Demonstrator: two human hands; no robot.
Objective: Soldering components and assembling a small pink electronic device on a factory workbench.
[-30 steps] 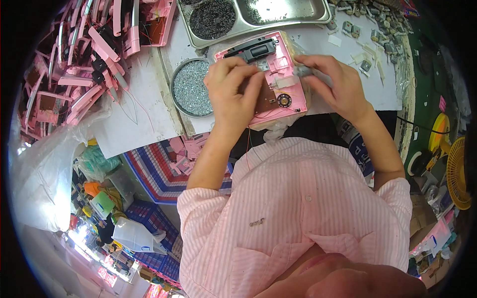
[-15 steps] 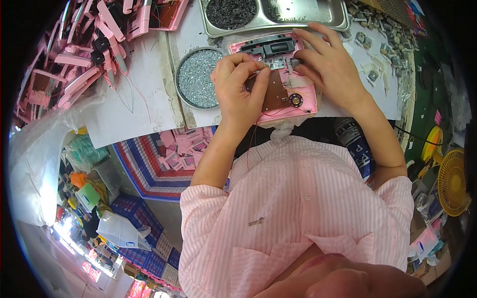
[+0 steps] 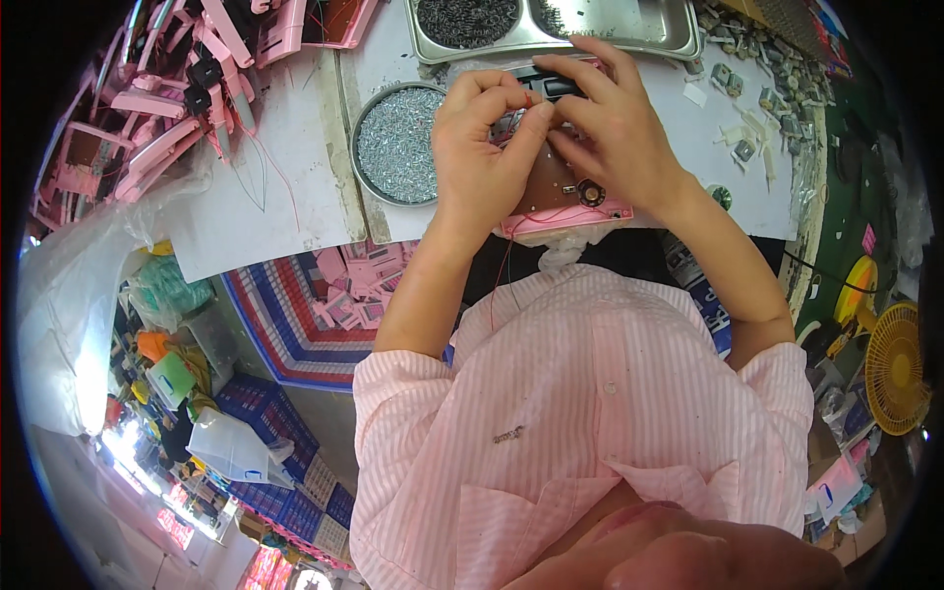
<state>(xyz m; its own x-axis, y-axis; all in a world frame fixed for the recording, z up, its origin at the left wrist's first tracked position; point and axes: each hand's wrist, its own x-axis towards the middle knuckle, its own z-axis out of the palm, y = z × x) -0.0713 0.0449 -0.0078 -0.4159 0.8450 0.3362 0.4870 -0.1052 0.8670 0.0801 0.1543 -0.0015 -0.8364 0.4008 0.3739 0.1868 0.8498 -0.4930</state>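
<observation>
A pink plastic housing [image 3: 575, 218] lies at the table's front edge, a brown circuit board [image 3: 543, 190] and a round black part [image 3: 591, 193] inside it. My left hand [image 3: 484, 143] is over its left side, thumb and index finger pinched on a bit of red wire [image 3: 532, 99]. From the right, my right hand [image 3: 629, 133] reaches across; its bent fingers meet the left fingertips, and what they pinch is hidden. A black part [image 3: 557, 87] shows behind the fingers. Thin red wires [image 3: 507, 258] hang off the front edge.
A round tray of small screws [image 3: 396, 145] stands left of the housing. Behind is a metal tray [image 3: 644, 37] with dark springs. Pink housings [image 3: 162, 108] are heaped at the left, small metal parts [image 3: 777, 113] at the right. A striped bag [image 3: 280, 324] of pink pieces sits below.
My right hand has moved left over the housing, and its fingers now meet the left hand's. My left hand has shifted slightly right and away from me, still pinching.
</observation>
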